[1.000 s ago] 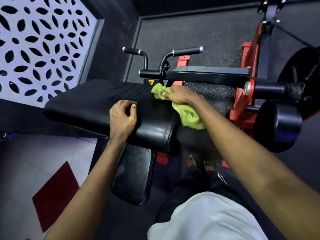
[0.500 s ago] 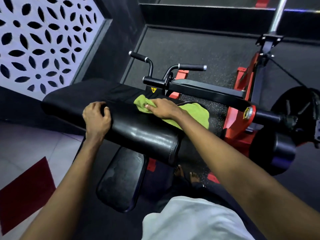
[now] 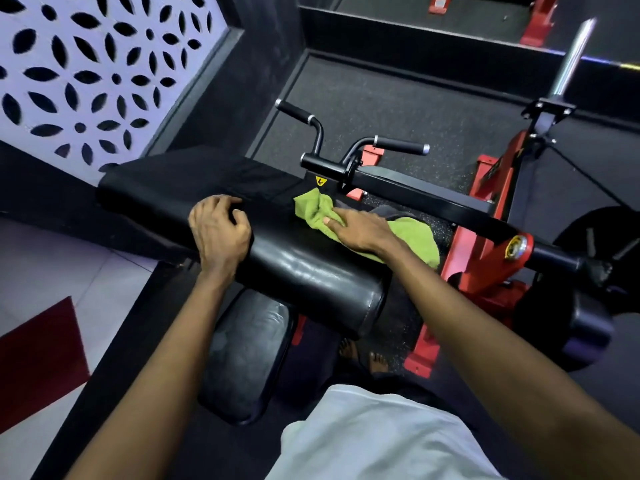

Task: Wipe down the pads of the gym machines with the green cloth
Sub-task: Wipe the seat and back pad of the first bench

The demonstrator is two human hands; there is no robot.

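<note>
A long black bench pad (image 3: 311,268) of a red-framed gym machine (image 3: 485,251) runs across the middle of the view. The green cloth (image 3: 311,207) lies on the pad's far side and hangs off its far edge. My right hand (image 3: 360,230) presses flat on the cloth with straight fingers. My left hand (image 3: 220,230) rests on the pad's top to the left of the cloth, its fingers loosely bent, holding nothing. A second, smaller black pad (image 3: 242,358) sits lower, under the long pad's near end.
Two black handlebars (image 3: 398,145) stick up just beyond the cloth. A black roller pad (image 3: 588,327) and a weight plate (image 3: 602,233) are at the right. A patterned wall panel (image 3: 86,81) stands at the left. My bare feet (image 3: 363,355) are on the dark floor.
My right hand has slid the cloth leftward along the pad and the cloth has spread out. My left hand has shifted left along the pad. The view has tilted up.
</note>
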